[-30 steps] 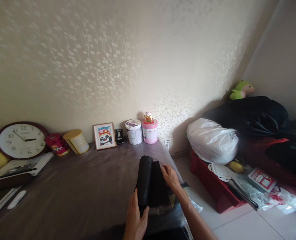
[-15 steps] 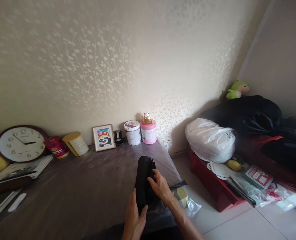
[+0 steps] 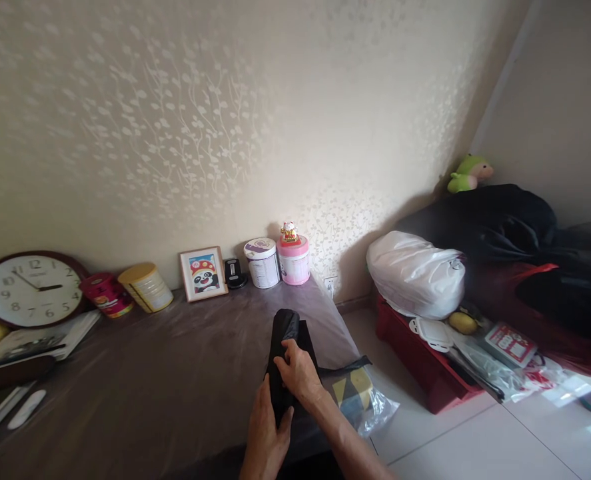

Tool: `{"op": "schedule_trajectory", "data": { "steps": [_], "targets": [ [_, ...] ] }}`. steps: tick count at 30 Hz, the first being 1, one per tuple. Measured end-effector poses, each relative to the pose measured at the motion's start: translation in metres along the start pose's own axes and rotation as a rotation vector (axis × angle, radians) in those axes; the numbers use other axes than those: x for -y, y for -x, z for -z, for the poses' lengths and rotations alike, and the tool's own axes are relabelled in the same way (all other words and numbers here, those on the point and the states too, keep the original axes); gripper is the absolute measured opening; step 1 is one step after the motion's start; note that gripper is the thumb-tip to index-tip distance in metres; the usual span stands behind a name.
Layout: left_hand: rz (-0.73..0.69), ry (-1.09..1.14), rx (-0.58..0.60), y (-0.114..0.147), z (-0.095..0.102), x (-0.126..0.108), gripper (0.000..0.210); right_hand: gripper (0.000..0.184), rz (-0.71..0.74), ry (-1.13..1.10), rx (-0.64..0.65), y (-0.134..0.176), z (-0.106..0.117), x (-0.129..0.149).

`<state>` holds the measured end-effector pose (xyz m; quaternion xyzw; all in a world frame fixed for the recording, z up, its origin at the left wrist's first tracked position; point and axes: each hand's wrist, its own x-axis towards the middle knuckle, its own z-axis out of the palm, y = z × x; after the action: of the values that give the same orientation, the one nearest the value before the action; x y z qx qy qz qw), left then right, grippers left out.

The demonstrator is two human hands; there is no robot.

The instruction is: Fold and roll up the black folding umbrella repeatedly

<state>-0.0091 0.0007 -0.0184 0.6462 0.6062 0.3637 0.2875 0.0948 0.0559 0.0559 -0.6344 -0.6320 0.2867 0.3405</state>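
Note:
A black rolled-up bundle of thin, slightly shiny material stands tilted above the near right part of the table; its exact kind cannot be made out. My left hand is wrapped around its lower end, thumb on the near side. My right hand lies over its upper half, fingers bent and pressing on the material. A loose black flap shows to the right of the roll, behind my right hand. Beside my right forearm lies a clear plastic bag with a yellow and dark patterned thing inside and a black strip along its top.
Along the wall stand a round clock, a magenta tub, a yellow tin, a framed panda picture and two lidded tubs, one bearing a cat figurine. Right of the table are a red box and a white bag.
My right hand has shifted left and onto the front of the black roll, from its right edge. My left hand keeps its grip. The view has turned slightly.

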Motion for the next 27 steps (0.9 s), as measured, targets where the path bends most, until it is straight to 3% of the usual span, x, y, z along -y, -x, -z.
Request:
{"op": "schedule_trajectory", "data": {
  "steps": [5,9,15,19,22,27],
  "targets": [
    [-0.001,0.017,-0.008,0.0,0.003,0.001,0.069,0.013,0.044,0.065,0.011,0.007,0.002,0.008],
    [-0.01,0.073,-0.045,0.0,0.008,-0.003,0.066,0.011,0.097,0.123,0.019,0.016,0.0,0.011],
    [0.019,0.195,-0.009,-0.001,0.014,-0.01,0.055,0.01,0.232,0.165,0.025,0.028,-0.004,0.01],
    [0.078,0.197,-0.042,0.0,0.013,-0.008,0.074,0.012,0.256,0.177,0.041,0.031,-0.004,0.01],
    [-0.001,0.202,-0.069,0.0,0.013,-0.006,0.082,0.015,0.282,0.189,0.064,0.033,-0.003,0.01],
    [-0.068,0.205,-0.046,-0.002,0.018,-0.007,0.064,0.018,0.338,0.074,0.121,0.037,0.007,0.01]
  ]
}}
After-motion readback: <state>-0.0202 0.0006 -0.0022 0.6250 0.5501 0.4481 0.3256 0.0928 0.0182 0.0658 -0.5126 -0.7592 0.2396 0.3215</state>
